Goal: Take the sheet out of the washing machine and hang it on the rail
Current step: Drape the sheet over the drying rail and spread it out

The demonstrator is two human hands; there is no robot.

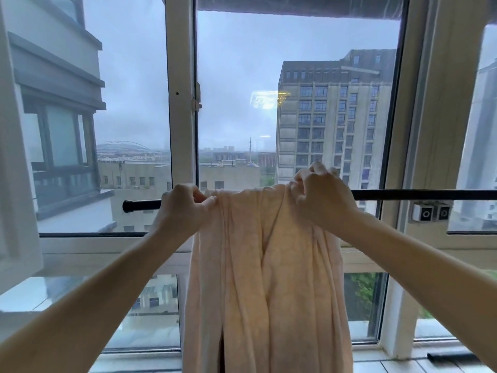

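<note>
- Head view: your sheet (pixel 266 265), pale peach, is draped over the black rail (pixel 419 194). It is bunched into long folds and hangs straight down to the bottom edge of the picture.
- Your left hand (pixel 185 208) has its fingers curled and pinches the sheet's left edge right at the rail. The rail's capped end sticks out just left of that hand.
- Your right hand (pixel 320 195) is curled over the sheet's top right part and grips a gathered fold slightly above the rail.
- The rail runs across in front of the window frame (pixel 180 103) and on to the right edge.
- A small white fitting (pixel 430 212) sits just below the rail on the right.
- Far outside, a tall grey building (pixel 330 117) stands on the right.
</note>
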